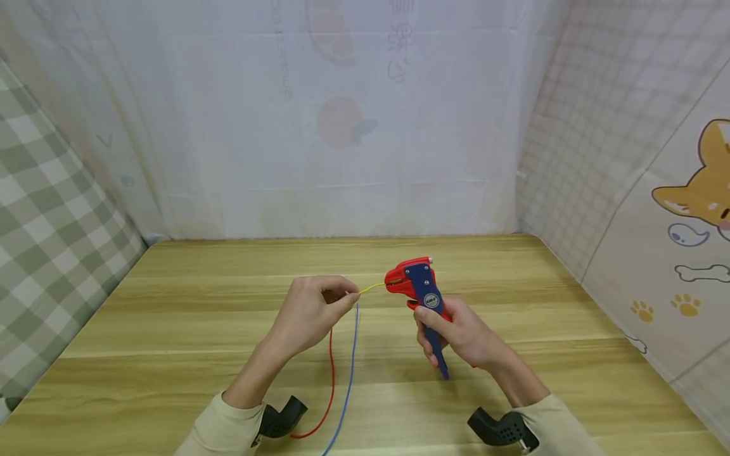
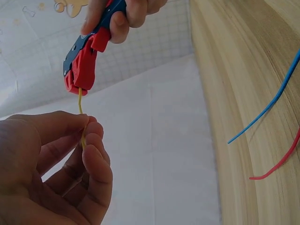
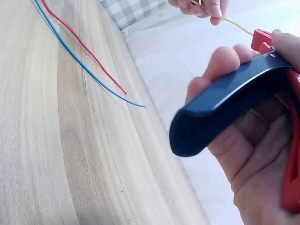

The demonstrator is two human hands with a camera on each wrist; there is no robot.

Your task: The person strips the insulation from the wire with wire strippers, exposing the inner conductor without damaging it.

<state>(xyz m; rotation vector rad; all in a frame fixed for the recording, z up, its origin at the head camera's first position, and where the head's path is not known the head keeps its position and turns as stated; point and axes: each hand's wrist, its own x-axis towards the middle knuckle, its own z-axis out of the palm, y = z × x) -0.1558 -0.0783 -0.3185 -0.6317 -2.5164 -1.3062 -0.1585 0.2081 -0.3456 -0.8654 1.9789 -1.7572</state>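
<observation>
Yellow wire [image 1: 372, 287] pinched in left hand [image 1: 312, 311], fed into wire stripper [image 1: 421, 282] gripped by right hand [image 1: 466, 335]; likely stripping, squeeze next.

The desk [image 1: 188, 316] is streaky yellow-brown; on it, a red wire [image 1: 333, 370] and a blue wire [image 1: 352, 370]. Above it, a red-and-navy wire stripper [image 1: 421, 278] (with a yellow wire [image 1: 372, 288]). Left of it, green-and-white checked cloth [image 1: 45, 190].

Bare left hand [image 1: 313, 313], bare right hand [image 1: 464, 335], plain cream left sleeve [image 1: 219, 425], matching right sleeve [image 1: 561, 427], both ending short of the hand, black elbow-shaped left cam [image 1: 283, 418] at sleeve end, same-style right cam [image 1: 496, 429], small round holes [image 1: 509, 434] in housing, silver fitting [image 1: 525, 446] underneath
</observation>
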